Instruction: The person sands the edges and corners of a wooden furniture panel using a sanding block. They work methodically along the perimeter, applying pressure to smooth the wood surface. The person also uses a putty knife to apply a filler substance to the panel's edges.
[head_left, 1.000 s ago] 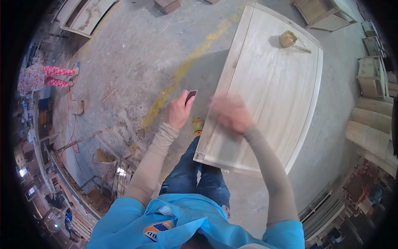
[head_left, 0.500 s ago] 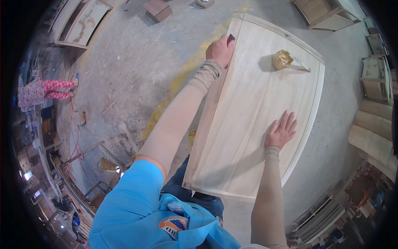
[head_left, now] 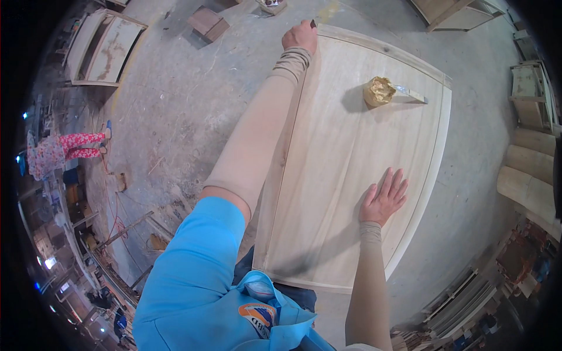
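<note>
A pale wooden cabinet (head_left: pixel 345 146) with a framed top panel stands in front of me. My left hand (head_left: pixel 300 38) is closed at its far left corner. A small dark brown piece that looks like folded sandpaper (head_left: pixel 313 24) pokes out from the fingers; most of it is hidden. My right hand (head_left: pixel 383 198) lies flat on the panel, right of its middle, fingers spread and holding nothing. Farther along the panel sits a crumpled, golden-tan tub (head_left: pixel 379 92). Beside it, a flat putty knife (head_left: pixel 413 94) points to the right.
On the concrete floor beyond the cabinet is a brown box (head_left: pixel 208 24). Other wooden furniture stands at the far left (head_left: pixel 108 50) and far right (head_left: pixel 456 13). Curved wooden panels (head_left: pixel 530 167) are at the right. At the left, a person in pink-patterned trousers (head_left: pixel 85 140) stands near a red cable.
My left hand has slid away from me along the cabinet's left edge to the far corner, with the dark brown piece. My right hand stays flat on the panel. The view has shifted slightly.
</note>
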{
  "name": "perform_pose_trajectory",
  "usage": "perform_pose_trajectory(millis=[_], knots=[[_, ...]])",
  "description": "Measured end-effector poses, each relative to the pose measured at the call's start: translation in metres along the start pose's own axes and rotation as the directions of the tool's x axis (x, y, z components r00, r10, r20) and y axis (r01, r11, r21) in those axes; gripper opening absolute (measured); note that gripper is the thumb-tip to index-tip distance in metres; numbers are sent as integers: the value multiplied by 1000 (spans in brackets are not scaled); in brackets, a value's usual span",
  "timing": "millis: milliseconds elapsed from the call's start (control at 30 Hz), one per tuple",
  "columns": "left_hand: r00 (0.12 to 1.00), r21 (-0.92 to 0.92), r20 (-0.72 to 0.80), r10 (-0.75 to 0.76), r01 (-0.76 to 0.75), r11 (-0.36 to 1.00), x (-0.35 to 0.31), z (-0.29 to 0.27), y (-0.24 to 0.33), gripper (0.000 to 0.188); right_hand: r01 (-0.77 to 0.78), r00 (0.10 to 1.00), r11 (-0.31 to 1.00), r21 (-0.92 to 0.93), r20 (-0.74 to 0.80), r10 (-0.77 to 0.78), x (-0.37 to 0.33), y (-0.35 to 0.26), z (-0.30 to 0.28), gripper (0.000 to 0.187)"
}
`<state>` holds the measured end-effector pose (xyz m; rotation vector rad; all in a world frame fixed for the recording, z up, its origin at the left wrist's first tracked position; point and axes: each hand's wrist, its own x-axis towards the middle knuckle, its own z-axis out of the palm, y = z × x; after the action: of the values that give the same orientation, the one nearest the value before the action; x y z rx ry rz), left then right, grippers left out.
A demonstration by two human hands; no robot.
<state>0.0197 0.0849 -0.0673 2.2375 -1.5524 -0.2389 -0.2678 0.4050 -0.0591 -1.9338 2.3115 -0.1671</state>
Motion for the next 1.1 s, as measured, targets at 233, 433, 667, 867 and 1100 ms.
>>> perform_pose_trajectory(millis=[233,433,667,867,1100], knots=[[992,95,-36,120,-117,989,39,40,6,23,-12,1000,1000,4,4,12,0,6,3,62],[957,161,-103,270,-252,954,64,81,-28,23,7,1000,1000,21,-4,-7,0,4,2,61],[941,118,-162,297,-280,953,39,79,-35,24,5,1000,1000,12,-22,-5,-2,5,4,60],[956,149,-145,255,-233,961,-28,37,-40,23,22,999,1000,13,-43,-22,-5,3,6,60],[975,206,72,212,-223,953,-138,-22,-30,16,24,995,1000,3,-96,-23,-7,10,11,60]])
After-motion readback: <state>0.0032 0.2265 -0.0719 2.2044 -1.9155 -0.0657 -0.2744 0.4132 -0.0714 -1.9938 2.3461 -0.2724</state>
